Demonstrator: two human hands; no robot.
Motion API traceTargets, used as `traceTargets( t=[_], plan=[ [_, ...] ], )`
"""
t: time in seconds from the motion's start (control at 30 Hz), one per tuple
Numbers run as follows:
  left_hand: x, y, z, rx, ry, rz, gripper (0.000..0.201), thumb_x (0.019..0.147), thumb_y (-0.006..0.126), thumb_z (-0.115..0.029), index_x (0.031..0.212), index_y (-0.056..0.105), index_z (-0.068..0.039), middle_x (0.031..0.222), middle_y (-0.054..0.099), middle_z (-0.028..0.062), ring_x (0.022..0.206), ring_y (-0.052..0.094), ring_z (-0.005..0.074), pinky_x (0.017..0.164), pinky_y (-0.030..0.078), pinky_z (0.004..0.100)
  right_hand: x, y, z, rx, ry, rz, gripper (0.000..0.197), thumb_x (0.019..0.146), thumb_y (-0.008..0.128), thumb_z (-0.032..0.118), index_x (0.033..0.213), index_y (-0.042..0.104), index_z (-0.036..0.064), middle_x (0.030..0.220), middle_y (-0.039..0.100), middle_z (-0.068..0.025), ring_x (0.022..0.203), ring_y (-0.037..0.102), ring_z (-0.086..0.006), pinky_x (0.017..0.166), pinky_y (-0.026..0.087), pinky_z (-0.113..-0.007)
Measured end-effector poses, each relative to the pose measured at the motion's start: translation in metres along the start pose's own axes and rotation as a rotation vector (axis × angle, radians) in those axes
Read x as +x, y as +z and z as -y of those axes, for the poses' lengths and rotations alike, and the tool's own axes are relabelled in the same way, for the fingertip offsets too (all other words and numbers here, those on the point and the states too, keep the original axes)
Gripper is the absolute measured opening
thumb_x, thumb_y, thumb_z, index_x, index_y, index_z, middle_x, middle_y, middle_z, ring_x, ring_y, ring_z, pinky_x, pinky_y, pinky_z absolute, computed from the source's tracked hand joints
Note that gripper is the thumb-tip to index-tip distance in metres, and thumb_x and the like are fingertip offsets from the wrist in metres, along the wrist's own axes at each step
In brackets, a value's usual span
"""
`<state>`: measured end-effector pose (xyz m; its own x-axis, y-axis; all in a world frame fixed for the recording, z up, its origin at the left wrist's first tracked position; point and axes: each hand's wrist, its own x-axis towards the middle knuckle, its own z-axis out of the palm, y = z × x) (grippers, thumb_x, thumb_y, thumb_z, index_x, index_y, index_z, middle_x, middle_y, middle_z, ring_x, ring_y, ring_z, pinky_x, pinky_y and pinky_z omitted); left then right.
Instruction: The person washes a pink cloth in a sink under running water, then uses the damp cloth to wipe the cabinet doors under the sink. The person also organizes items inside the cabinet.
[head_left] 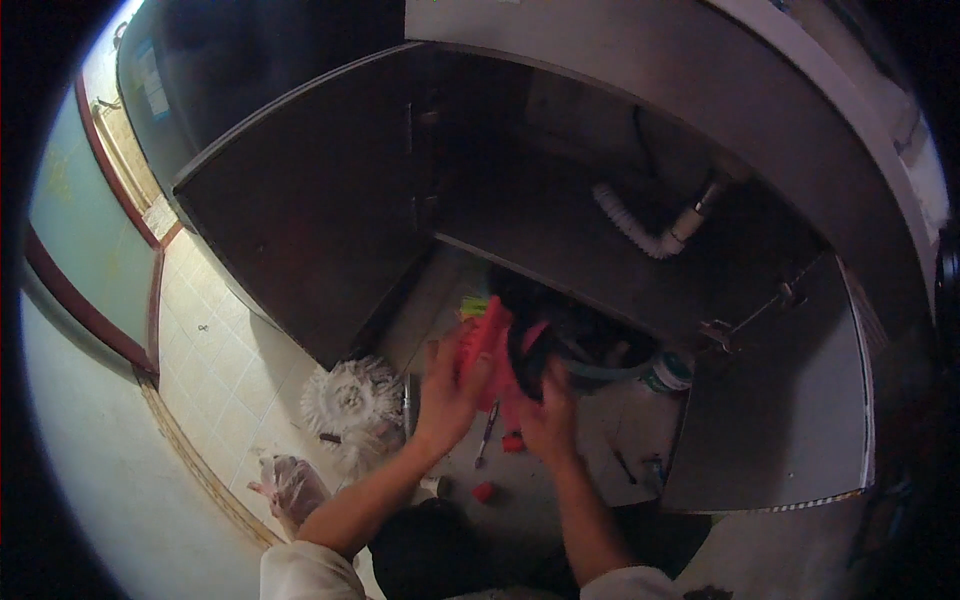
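Note:
In front of the open cabinet, my left hand (pixel 455 390) is closed around the side of a bright red, limp thing (pixel 490 340) that looks like a plastic bag or cloth. My right hand (pixel 548 415) grips a black curved thing (pixel 522 360) beside it; its exact kind is too dark to tell. More red material hangs down between the hands. Below them a thin tool with a long shaft (pixel 487 435) lies on the floor, with a small red object (pixel 484 492) nearer me. Something yellow-green (pixel 472 306) shows behind the red thing.
A basin (pixel 612 374) with dark items stands by the cabinet, next to a green-and-white tub (pixel 668 372). Open doors (pixel 310 200) (pixel 785 400) flank me. A white drain hose (pixel 635 228) hangs inside. At left lie a white mop head (pixel 352 395) and a plastic bag (pixel 293 487).

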<state>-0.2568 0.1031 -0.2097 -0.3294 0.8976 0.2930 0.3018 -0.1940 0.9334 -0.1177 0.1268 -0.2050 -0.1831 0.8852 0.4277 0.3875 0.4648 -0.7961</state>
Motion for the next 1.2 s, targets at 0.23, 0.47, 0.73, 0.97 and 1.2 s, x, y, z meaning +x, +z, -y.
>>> traceTargets(
  t=[0.23, 0.47, 0.73, 0.97, 1.2],
  plan=[
    [0.023, -0.01, 0.015, -0.467, -0.223, 0.027, 0.04, 0.085, 0.055, -0.025, 0.119, 0.046, -0.005, 0.113, 0.052, 0.0133, 0.1, 0.053, 0.0229, 0.084, 0.043, 0.0332, -0.07, -0.005, -0.018, 0.175, 0.387, 0.263, 0.041, 0.074, 0.063, 0.015, 0.111, 0.052, 0.0014, 0.11, 0.055, -0.0123, 0.1, 0.054, -0.0244, 0.084, 0.043, -0.034],
    [-0.002, -0.009, 0.031, -0.191, -0.272, 0.314, 0.046, 0.086, 0.054, -0.028, 0.125, 0.04, -0.007, 0.117, 0.05, 0.0112, 0.103, 0.051, 0.0157, 0.086, 0.041, 0.0303, -0.034, -0.001, -0.013, 1.132, 0.775, -0.17, 0.029, 0.078, 0.062, 0.009, 0.107, 0.055, 0.0087, 0.104, 0.058, -0.0034, 0.094, 0.055, -0.0157, 0.083, 0.044, -0.032],
    [-0.003, 0.001, -0.004, 0.041, -0.183, 0.187, 0.055, 0.085, 0.055, -0.029, 0.128, 0.035, -0.001, 0.117, 0.051, 0.0136, 0.103, 0.051, 0.0169, 0.087, 0.041, 0.0309, -0.042, 0.003, -0.005, 0.559, 0.53, -0.003, 0.04, 0.076, 0.063, 0.01, 0.113, 0.05, 0.0025, 0.107, 0.056, -0.0035, 0.095, 0.052, -0.0134, 0.085, 0.04, -0.028],
    [0.023, -0.026, 0.019, -1.205, -0.717, 0.375, 0.055, 0.083, 0.055, -0.038, 0.124, 0.041, -0.003, 0.114, 0.054, 0.0119, 0.102, 0.054, 0.0205, 0.085, 0.044, 0.0313, -0.066, -0.007, 0.002, 0.846, 0.565, 0.043, 0.038, 0.074, 0.063, 0.013, 0.109, 0.054, 0.0018, 0.104, 0.056, -0.0034, 0.097, 0.051, -0.0146, 0.086, 0.038, -0.027],
    [0.085, 0.004, -0.033, -0.693, -0.273, 0.315, 0.045, 0.083, 0.052, -0.036, 0.117, 0.048, -0.007, 0.111, 0.055, 0.0104, 0.098, 0.055, 0.0224, 0.082, 0.046, 0.0335, -0.077, -0.013, -0.072, 0.661, 0.598, -0.392, 0.035, 0.072, 0.064, 0.01, 0.106, 0.056, 0.0044, 0.102, 0.057, -0.0036, 0.091, 0.054, -0.0172, 0.081, 0.042, -0.03]
  ],
)
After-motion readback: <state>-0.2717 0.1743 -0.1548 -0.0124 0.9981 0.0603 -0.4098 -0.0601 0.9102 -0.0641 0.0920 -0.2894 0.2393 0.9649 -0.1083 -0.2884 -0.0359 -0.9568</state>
